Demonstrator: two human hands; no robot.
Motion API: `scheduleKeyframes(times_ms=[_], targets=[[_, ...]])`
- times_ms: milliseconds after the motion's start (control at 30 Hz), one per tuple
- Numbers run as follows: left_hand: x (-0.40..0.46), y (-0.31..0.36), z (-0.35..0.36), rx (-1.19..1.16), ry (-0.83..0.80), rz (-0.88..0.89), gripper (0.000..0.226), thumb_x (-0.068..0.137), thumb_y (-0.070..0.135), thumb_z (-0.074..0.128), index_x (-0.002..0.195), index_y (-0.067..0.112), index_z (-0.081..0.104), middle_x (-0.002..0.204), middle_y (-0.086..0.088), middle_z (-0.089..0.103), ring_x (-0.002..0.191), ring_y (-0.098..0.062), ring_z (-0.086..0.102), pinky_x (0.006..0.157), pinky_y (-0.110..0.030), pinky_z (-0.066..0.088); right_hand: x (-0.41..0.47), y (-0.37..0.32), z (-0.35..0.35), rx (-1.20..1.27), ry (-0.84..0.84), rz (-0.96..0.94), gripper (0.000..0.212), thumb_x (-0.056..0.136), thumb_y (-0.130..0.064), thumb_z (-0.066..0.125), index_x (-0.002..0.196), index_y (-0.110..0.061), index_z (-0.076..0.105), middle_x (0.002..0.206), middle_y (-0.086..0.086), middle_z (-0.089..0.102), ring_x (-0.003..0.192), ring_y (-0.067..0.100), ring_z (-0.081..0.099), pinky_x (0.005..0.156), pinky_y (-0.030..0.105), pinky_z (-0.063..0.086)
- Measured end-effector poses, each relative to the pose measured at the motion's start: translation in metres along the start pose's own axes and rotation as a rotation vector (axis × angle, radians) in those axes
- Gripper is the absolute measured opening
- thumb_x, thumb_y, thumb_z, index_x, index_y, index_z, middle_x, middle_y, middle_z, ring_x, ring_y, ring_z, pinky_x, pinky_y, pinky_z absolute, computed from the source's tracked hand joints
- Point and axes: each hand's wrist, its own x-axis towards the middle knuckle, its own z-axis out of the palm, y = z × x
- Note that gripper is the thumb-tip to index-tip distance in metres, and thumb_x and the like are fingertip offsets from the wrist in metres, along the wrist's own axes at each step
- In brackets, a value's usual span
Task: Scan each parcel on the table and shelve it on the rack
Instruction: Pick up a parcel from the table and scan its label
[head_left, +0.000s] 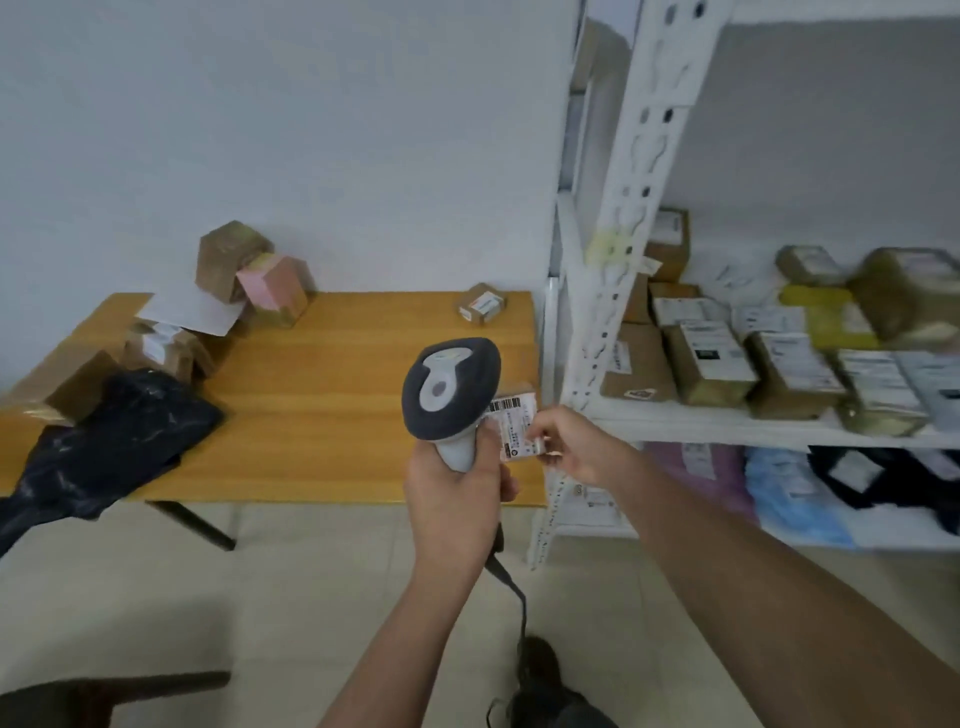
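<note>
My left hand (457, 493) grips the handle of a grey and white barcode scanner (449, 387), whose head points forward over the table's front right corner. Just right of the scanner, my right hand (566, 441) pinches a small parcel (514, 423) by its edge, its white barcode label facing up toward the scanner head. The parcel is partly hidden behind the scanner and my fingers. The white metal rack (628, 218) stands directly right of the table, its middle shelf full of labelled boxes.
The wooden table (337, 389) holds a small box (482, 304) at the back right, stacked brown and pink boxes (249, 270) at the back left, and a black bag (109, 441) on the left. Soft bags fill the rack's lower shelf (800, 488). The scanner cable hangs to the floor.
</note>
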Motion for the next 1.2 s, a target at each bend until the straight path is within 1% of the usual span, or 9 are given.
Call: scheduleKeyframes(times_ms=[67, 167, 300, 433, 533, 767, 933, 1067, 1200], targets=[[-0.014, 0.001, 0.018, -0.022, -0.064, 0.005, 0.030, 0.097, 0.018, 0.058, 0.079, -0.006, 0.062, 0.051, -0.013, 0.060, 0.044, -0.017, 0.059, 0.051, -0.036, 0.055, -0.025, 0.008, -0.037, 0.028, 0.033, -0.021, 0.013, 0.073, -0.005, 0.057, 0.085, -0.010, 0.056, 0.085, 0.007, 0.061, 0.074, 0.016, 0.051, 0.068, 0.027, 0.040], [-0.032, 0.006, 0.046, -0.071, -0.143, 0.008, 0.026, 0.096, 0.015, 0.059, 0.084, -0.008, 0.060, 0.053, -0.016, 0.056, 0.042, -0.016, 0.056, 0.046, -0.026, 0.051, -0.058, 0.018, -0.092, 0.102, 0.082, -0.039, 0.023, 0.060, -0.014, 0.066, 0.078, -0.013, 0.053, 0.087, 0.009, 0.058, 0.070, 0.015, 0.045, 0.063, 0.026, 0.036], [-0.053, 0.014, 0.086, -0.080, -0.251, 0.035, 0.024, 0.096, 0.014, 0.059, 0.077, 0.001, 0.061, 0.049, -0.009, 0.055, 0.042, -0.016, 0.056, 0.049, -0.031, 0.054, -0.080, 0.031, -0.153, 0.293, 0.218, -0.042, 0.009, 0.083, -0.002, 0.059, 0.083, -0.010, 0.062, 0.081, 0.007, 0.068, 0.075, 0.016, 0.053, 0.063, 0.025, 0.037], [-0.068, 0.019, 0.140, -0.063, -0.319, 0.062, 0.024, 0.096, 0.015, 0.059, 0.080, -0.003, 0.062, 0.050, -0.012, 0.059, 0.045, -0.020, 0.060, 0.052, -0.035, 0.056, -0.094, 0.037, -0.210, 0.475, 0.425, -0.170, 0.055, 0.082, 0.007, 0.066, 0.127, -0.017, 0.045, 0.105, 0.016, 0.066, 0.081, 0.023, 0.062, 0.057, 0.029, 0.049], [-0.080, 0.019, 0.198, -0.041, -0.351, 0.096, 0.027, 0.095, 0.019, 0.061, 0.076, 0.000, 0.063, 0.056, -0.018, 0.062, 0.051, -0.030, 0.064, 0.057, -0.047, 0.059, -0.108, 0.039, -0.267, 0.555, 0.534, -0.238, 0.076, 0.080, 0.008, 0.070, 0.130, -0.037, 0.034, 0.111, 0.016, 0.064, 0.086, 0.029, 0.064, 0.061, 0.034, 0.054], [-0.135, 0.022, 0.373, -0.008, -0.473, 0.085, 0.036, 0.096, 0.016, 0.060, 0.065, -0.003, 0.061, 0.045, -0.005, 0.059, 0.040, -0.015, 0.058, 0.044, -0.024, 0.049, -0.158, 0.043, -0.444, 0.599, 0.680, -0.325, 0.060, 0.085, 0.002, 0.069, 0.127, -0.030, 0.041, 0.112, 0.008, 0.064, 0.092, 0.028, 0.065, 0.088, 0.044, 0.055], [-0.178, 0.027, 0.487, -0.043, -0.569, 0.068, 0.033, 0.095, 0.014, 0.061, 0.067, -0.003, 0.062, 0.046, -0.005, 0.059, 0.040, -0.015, 0.058, 0.044, -0.025, 0.049, -0.196, 0.055, -0.558, 0.593, 0.794, -0.293, 0.060, 0.083, -0.002, 0.073, 0.127, -0.030, 0.043, 0.115, 0.005, 0.063, 0.093, 0.024, 0.068, 0.067, 0.031, 0.057], [-0.199, 0.032, 0.550, -0.044, -0.648, 0.062, 0.028, 0.095, 0.014, 0.061, 0.076, -0.008, 0.062, 0.047, -0.003, 0.060, 0.041, -0.012, 0.058, 0.046, -0.024, 0.049, -0.212, 0.060, -0.626, 0.631, 0.868, -0.266, 0.059, 0.082, -0.002, 0.074, 0.122, -0.033, 0.044, 0.114, 0.006, 0.064, 0.095, 0.026, 0.069, 0.084, 0.043, 0.058], [-0.201, 0.032, 0.604, 0.002, -0.675, 0.095, 0.034, 0.095, 0.017, 0.061, 0.077, -0.011, 0.062, 0.052, -0.011, 0.063, 0.042, -0.014, 0.059, 0.047, -0.023, 0.050, -0.211, 0.060, -0.671, 0.680, 0.901, -0.269, 0.061, 0.081, -0.003, 0.075, 0.123, -0.036, 0.045, 0.116, 0.005, 0.064, 0.095, 0.026, 0.069, 0.080, 0.039, 0.059]])
